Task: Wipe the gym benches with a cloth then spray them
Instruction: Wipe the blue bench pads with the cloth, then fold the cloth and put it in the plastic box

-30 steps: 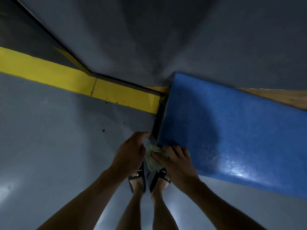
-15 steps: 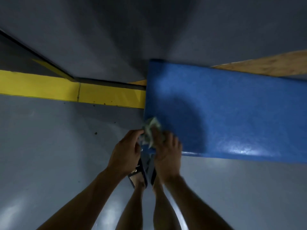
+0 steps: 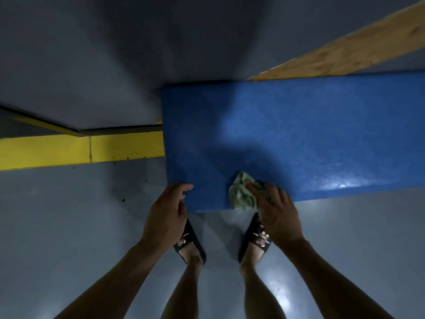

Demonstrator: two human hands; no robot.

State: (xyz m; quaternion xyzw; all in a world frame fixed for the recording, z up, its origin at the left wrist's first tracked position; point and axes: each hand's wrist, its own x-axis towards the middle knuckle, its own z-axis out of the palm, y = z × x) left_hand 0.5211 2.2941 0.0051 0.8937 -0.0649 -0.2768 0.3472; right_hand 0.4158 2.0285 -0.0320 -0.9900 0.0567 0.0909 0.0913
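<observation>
The grey floor (image 3: 69, 226) filled most of the head view, with glossy patches of reflected light near the lower edge. The blue bench (image 3: 299, 139) extended from the centre of the view to the right edge, its surface shining near the front right. A yellow stripe (image 3: 80, 150) ran along the floor from the left edge up to the left end of the bench. A wooden plank (image 3: 345, 49) rose diagonally behind the bench toward the upper right corner. The right hand (image 3: 276, 215) lay on the front edge of the bench, fingers extended over the crumpled green cloth (image 3: 241, 194) and pressing it onto the blue surface. The left hand (image 3: 167, 215) was loosely curled at the near left corner of the bench, thumb touching the edge, holding nothing. Two dark sandals (image 3: 190, 245) stood on the floor beneath the hands.
</observation>
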